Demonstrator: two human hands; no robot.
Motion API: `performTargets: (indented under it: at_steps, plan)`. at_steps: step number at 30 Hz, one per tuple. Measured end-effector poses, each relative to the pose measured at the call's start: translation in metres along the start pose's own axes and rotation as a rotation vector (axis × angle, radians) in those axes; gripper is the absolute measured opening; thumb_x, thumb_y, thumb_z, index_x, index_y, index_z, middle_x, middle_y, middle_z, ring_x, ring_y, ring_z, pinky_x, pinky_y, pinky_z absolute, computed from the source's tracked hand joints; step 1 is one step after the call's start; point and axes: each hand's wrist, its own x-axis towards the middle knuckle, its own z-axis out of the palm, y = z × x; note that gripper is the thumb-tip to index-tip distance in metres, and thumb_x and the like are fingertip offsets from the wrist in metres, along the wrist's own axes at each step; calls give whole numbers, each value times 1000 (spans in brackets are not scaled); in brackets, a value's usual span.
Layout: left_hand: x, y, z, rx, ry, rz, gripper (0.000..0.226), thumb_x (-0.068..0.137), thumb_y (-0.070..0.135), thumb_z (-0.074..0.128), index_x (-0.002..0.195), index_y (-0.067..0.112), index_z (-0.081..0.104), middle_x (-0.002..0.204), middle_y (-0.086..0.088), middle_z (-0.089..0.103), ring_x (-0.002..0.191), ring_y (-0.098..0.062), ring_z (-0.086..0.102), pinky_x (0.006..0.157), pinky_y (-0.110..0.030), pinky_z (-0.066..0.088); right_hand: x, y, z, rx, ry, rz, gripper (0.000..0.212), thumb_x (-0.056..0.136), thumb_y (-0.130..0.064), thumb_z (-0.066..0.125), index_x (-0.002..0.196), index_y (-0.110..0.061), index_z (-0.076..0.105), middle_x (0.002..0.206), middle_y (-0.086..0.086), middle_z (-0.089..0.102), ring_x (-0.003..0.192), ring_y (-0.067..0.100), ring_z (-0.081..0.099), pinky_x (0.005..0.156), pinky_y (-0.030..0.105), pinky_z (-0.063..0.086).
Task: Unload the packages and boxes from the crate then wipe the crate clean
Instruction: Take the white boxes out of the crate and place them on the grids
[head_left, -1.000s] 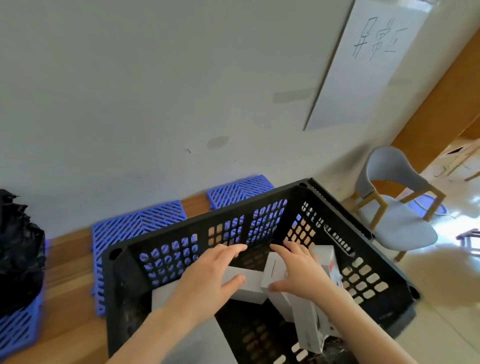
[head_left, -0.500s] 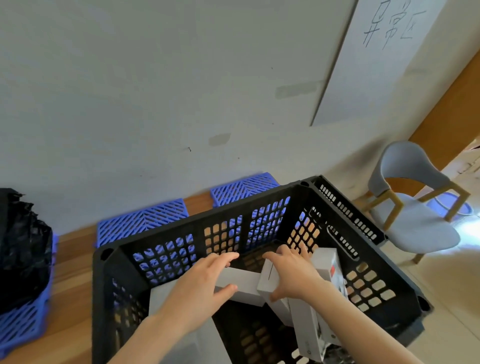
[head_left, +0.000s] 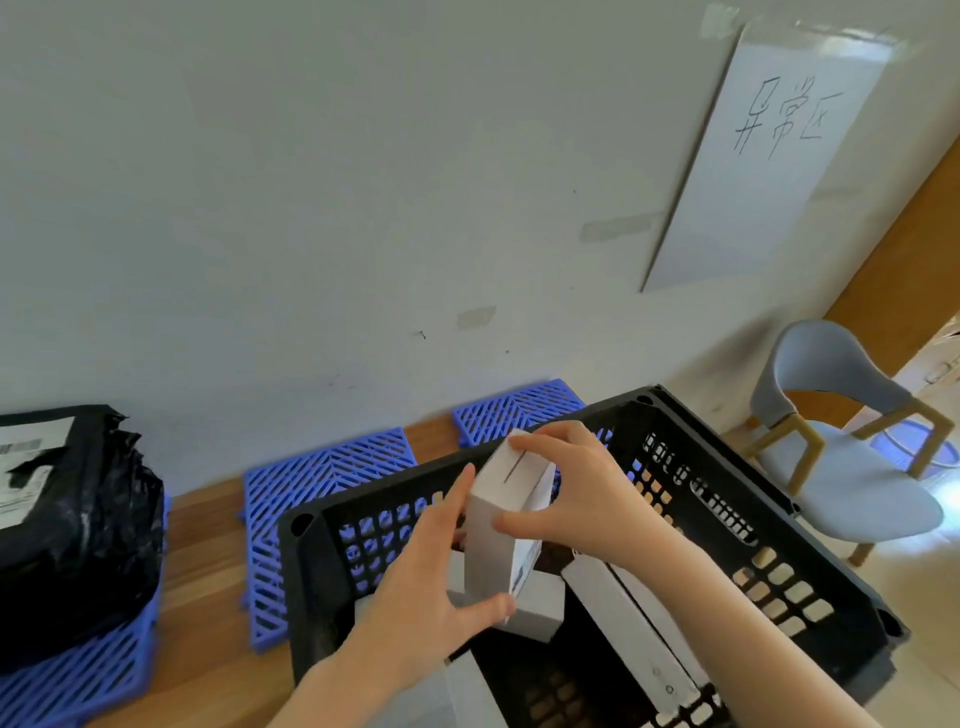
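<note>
Here, left hand (head_left: 421, 587) and right hand (head_left: 582, 493) grip a plain white box (head_left: 491, 566).

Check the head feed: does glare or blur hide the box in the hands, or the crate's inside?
Head view: the white box between the left hand and right hand is slightly soft but readable; glare washes out only the floor beside the chair; the bottom of the crate sits in dark shadow; wide-angle distortion bends its rim.
</note>
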Motion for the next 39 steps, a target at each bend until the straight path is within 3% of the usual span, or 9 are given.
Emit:
performTargets:
  at_steps: [4, 7, 12, 16, 19, 22, 31, 36, 39]
  plan:
    - [-6, -1, -24, -95, 176, 24, 120, 54, 76, 73, 143, 64, -7, 131, 53, 25, 125, 22, 34, 96, -18, 41, 6, -45, 4, 106, 136, -18, 80, 59, -56, 77, 132, -35, 52, 123, -16, 39, 121, 5, 35, 96, 20, 30]
    - [-14, -3, -42, -19, 274, 99, 115, 67, 53, 81, 149, 54, 1, 141, 36, 26, 134, 9, 33, 101, -28, 47, 15, -77, 10, 209, 244, -26, 77, 58, -56, 76, 129, -32, 57, 120, -18, 41, 121, 3, 38, 98, 18, 32]
    - [-29, -12, -76, 173, 460, 191, 102, 81, 24, 78, 150, 52, 8, 143, 17, 28, 131, 13, 26, 87, 8, 31, 32, -125, 26, 388, 351, -60, 72, 58, -62, 73, 125, -39, 57, 121, -22, 41, 121, 1, 40, 94, 18, 36]
    - [-41, -21, -108, 12, 578, 160, 74, 86, 35, 66, 145, 50, 25, 140, 11, 42, 129, -5, 43, 95, -14, 46, 40, -153, 45, 513, 338, -162, 73, 65, -70, 63, 132, -48, 44, 131, -22, 38, 121, -8, 39, 92, 22, 46]
    - [-47, -31, -130, -227, 638, 105, 67, 81, 41, 63, 137, 63, 31, 138, 20, 49, 127, -8, 50, 86, -15, 52, 45, -162, 66, 551, 289, -199, 66, 79, -53, 64, 138, -52, 33, 135, -19, 35, 120, -10, 41, 84, 15, 49]
    - [-48, -42, -152, -397, 674, 60, 66, 78, 44, 61, 136, 62, 35, 138, 21, 51, 125, -7, 54, 79, -17, 55, 49, -167, 93, 484, 115, -177, 64, 87, -37, 62, 138, -56, 30, 132, -18, 44, 119, 0, 50, 89, 29, 54]
    - [-39, -92, -180, -367, 695, -73, 64, 82, 39, 64, 140, 47, 38, 135, 16, 40, 123, -19, 55, 73, -24, 60, 84, -182, 145, 449, -50, -93, 66, 90, -20, 65, 133, -55, 28, 126, -13, 57, 98, 2, 65, 70, 23, 58]
    - [-23, -126, -191, -287, 508, -135, 96, 76, 22, 82, 143, 57, 23, 141, 25, 36, 132, -2, 41, 97, -28, 53, 120, -177, 166, 439, -90, 19, 68, 88, -17, 67, 143, -38, 33, 121, -12, 59, 95, -1, 62, 67, 18, 56]
    - [-15, -151, -189, -236, 404, -173, 99, 70, 30, 86, 142, 58, 23, 151, 27, 20, 135, 11, 27, 104, -13, 41, 144, -168, 184, 386, -147, 75, 69, 88, -15, 67, 145, -31, 34, 121, -11, 59, 100, 4, 61, 76, 21, 57]
